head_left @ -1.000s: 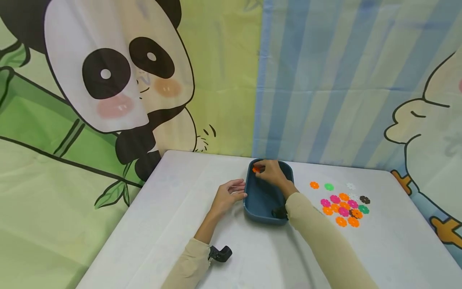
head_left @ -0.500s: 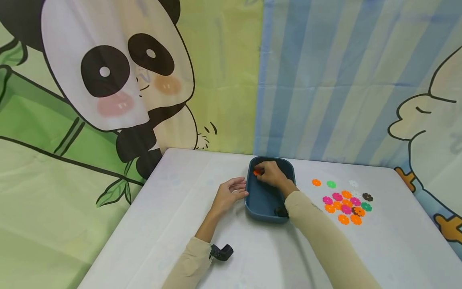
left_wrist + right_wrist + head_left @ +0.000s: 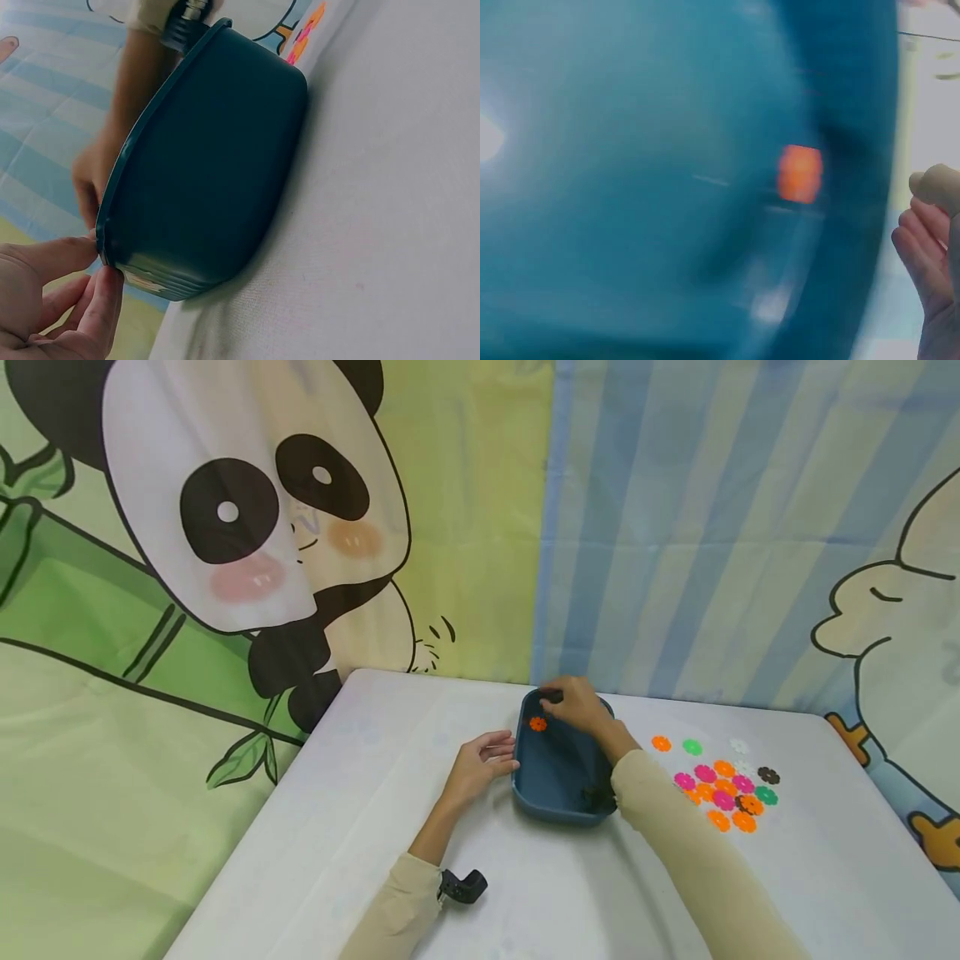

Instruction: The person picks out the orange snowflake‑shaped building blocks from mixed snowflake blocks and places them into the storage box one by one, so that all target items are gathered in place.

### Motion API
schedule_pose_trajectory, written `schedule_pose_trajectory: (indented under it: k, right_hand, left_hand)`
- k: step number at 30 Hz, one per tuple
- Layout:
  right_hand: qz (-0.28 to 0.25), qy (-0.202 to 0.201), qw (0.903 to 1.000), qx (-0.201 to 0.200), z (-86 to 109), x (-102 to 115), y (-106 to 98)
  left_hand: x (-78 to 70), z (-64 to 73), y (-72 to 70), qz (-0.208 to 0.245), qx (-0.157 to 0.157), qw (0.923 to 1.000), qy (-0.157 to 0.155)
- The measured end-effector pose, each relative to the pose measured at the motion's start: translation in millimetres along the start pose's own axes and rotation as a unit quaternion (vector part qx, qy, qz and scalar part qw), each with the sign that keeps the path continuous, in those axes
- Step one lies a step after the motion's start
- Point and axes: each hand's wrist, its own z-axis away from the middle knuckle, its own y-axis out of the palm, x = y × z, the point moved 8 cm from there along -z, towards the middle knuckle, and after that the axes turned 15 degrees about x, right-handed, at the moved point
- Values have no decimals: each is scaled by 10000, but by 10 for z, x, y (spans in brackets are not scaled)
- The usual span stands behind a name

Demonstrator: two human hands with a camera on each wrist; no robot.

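Observation:
A dark blue plastic basin [image 3: 558, 764] stands on the white table with one orange flower-shaped disc [image 3: 537, 724] lying in its far left part. My left hand [image 3: 476, 768] is at the basin's left side, its thumb and fingertips touching the rim from outside in the left wrist view. Over the basin's far end is my right hand [image 3: 577, 703], fingers bent loosely. In the right wrist view the thumb and fingers [image 3: 922, 255] of this hand are apart with nothing between them, and the disc shows blurred on the basin floor.
Right of the basin lies a loose group of flower-shaped discs [image 3: 723, 800] in orange, pink, green, white and brown, partly overlapping. My right forearm hides some of them. A printed curtain [image 3: 480, 527] hangs behind the table's far edge.
My right hand has let go of the orange disc and moved slightly up and right, leaving it in the basin. My left hand has kept its place beside the rim.

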Motion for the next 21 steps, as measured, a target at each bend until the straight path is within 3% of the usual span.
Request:
schedule_pose_trajectory:
  k: [5, 9, 13, 16, 21]
  right_hand:
    - [-49, -275, 9974, -658, 254, 87, -645]
    - [266, -38, 9971, -706, 523, -70, -938]
    - [223, 747, 9959, -454, 857, -448, -972]
    - [66, 1369, 9903, -225, 1131, -757, -891]
    - [-294, 2027, 9787, 120, 1526, -1140, -696]
  left_hand:
    - [11, -1, 39, 116, 90, 9999, -20]
    - [10, 1, 12, 134, 56, 9999, 17]
    - [4, 7, -14, 96, -39, 9999, 41]
    - [-6, 15, -11, 63, -39, 10000, 57]
    - [-22, 22, 21, 13, -6, 9999, 103]
